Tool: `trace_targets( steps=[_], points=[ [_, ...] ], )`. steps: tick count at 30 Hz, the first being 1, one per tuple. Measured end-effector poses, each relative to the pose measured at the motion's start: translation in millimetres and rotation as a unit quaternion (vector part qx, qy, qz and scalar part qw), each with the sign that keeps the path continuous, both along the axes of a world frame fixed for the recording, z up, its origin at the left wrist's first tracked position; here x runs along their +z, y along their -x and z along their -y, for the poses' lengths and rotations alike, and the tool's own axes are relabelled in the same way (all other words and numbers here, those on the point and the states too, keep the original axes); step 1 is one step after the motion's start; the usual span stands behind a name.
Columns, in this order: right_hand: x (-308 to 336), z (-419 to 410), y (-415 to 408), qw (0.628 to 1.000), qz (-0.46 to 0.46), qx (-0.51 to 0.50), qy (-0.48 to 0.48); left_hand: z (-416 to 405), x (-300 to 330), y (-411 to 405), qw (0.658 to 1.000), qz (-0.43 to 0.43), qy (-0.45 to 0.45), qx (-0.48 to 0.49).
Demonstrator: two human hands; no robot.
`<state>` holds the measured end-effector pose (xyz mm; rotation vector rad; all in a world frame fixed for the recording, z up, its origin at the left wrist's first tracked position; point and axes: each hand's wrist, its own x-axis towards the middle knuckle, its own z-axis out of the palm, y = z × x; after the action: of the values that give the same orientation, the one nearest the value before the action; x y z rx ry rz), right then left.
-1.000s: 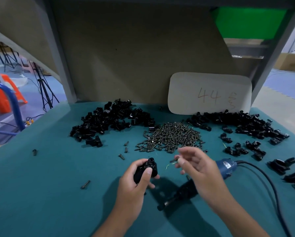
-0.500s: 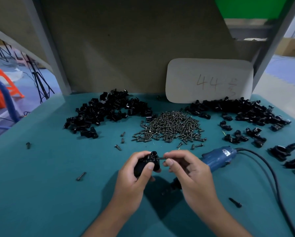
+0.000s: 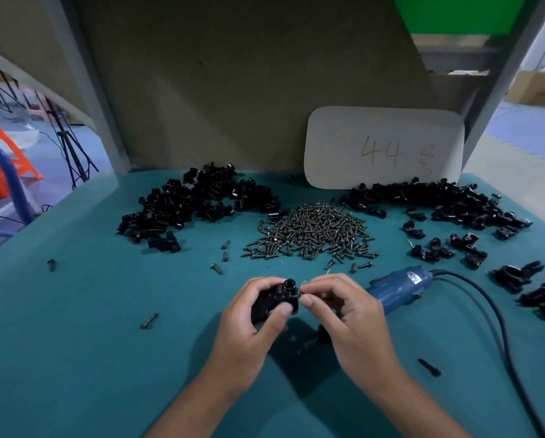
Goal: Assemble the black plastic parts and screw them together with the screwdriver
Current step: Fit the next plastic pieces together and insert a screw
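My left hand [image 3: 249, 324] grips a black plastic assembly [image 3: 276, 300] above the teal table, thumb pressed on its near side. My right hand [image 3: 344, 314] pinches a small screw against the right side of that assembly; the screw is almost hidden by my fingertips. The blue electric screwdriver [image 3: 397, 287] lies on the table just behind my right hand, its tip end [image 3: 309, 343] poking out below the hand. A pile of screws [image 3: 312, 235] sits in the middle, with black parts heaped at the left [image 3: 195, 203] and the right [image 3: 438, 207].
The screwdriver's black cord [image 3: 498, 327] curves off to the lower right. Loose screws lie on the table at the left [image 3: 149, 320], the far left [image 3: 51, 264] and the lower right [image 3: 429, 367]. A white card marked 44 [image 3: 385, 147] leans on the back panel.
My right hand moved left from above the screwdriver with a screw and now holds it against the assembly in my left hand. The view dipped and shifted slightly.
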<state>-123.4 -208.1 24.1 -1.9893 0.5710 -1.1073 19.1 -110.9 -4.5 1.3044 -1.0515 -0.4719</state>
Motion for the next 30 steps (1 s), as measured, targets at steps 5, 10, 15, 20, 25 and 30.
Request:
trace_targets(
  steps=[5, 10, 15, 20, 25, 30],
  points=[
    [-2.2, 0.6, -0.1, 1.000, -0.012, -0.008, -0.003, 1.1, -0.5, -1.0, 1.000, 0.024, -0.016, -0.002],
    [-0.9, -2.2, -0.5, 1.000, -0.017, -0.020, 0.009, 2.9, 0.2, -1.3, 0.998, 0.048, -0.021, 0.020],
    [-1.4, -3.1, -0.5, 0.999, -0.030, -0.036, 0.028, 2.1, 0.3, -0.1, 0.997, 0.064, -0.028, 0.022],
    [-1.3, -3.1, -0.3, 0.996, -0.056, -0.029, 0.065, 2.7, 0.0, -0.6, 0.997, 0.072, -0.023, 0.033],
    [-1.1, 2.5, 4.0, 0.988, -0.080, -0.018, 0.132, 1.8, -0.6, -2.1, 0.995, 0.089, -0.029, 0.037],
    [2.0, 9.5, 8.5, 0.980, -0.102, 0.027, 0.170, -0.1, 1.4, -0.4, 0.991, 0.124, -0.036, 0.035]
  ],
)
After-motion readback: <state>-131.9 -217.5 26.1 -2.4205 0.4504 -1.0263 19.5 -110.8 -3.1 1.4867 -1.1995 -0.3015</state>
